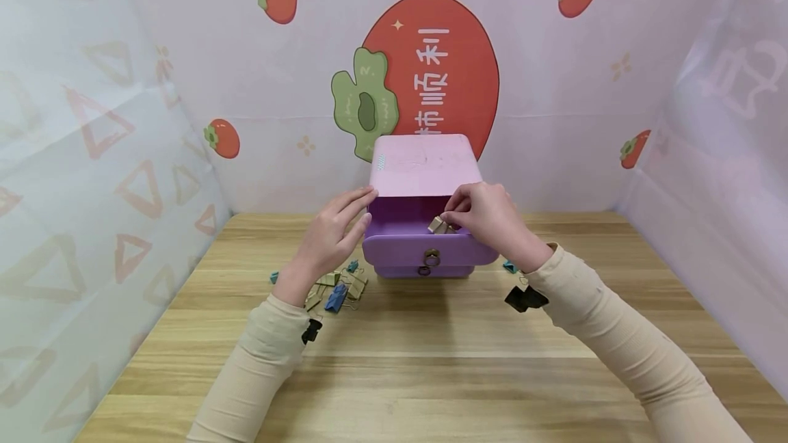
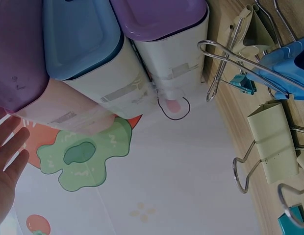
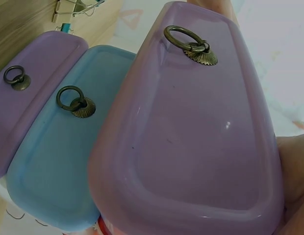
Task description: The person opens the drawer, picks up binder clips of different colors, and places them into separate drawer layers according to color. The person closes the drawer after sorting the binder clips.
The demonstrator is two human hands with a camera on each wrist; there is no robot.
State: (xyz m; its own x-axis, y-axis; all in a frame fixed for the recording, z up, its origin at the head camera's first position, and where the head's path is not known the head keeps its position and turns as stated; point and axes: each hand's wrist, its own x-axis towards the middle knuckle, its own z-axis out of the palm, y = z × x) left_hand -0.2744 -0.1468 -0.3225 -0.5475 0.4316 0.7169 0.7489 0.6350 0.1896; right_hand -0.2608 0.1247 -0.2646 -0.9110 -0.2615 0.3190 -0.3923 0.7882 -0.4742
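A small drawer cabinet point(image 1: 425, 163) with a pink shell stands on the table, its top purple drawer point(image 1: 400, 250) pulled out. Inside that drawer, my right hand point(image 1: 489, 217) pinches a gold binder clip point(image 1: 436, 225) between thumb and fingertips. Another gold clip seems to be right beside it, partly hidden. My left hand point(image 1: 329, 234) is at the cabinet's left side, fingers extended, fingertips near the shell's edge. It also shows at the border of the left wrist view. Drawer fronts, purple and blue point(image 3: 68, 142), fill the right wrist view, hiding most of the right hand.
Left of the cabinet lie several loose binder clips, including a blue clip point(image 1: 336, 298), a gold clip point(image 1: 356, 286) and a small teal clip point(image 1: 352, 266). On the right, another teal clip point(image 1: 510, 266) lies near the right forearm. A printed cloth point(image 1: 554, 156) stands behind the table.
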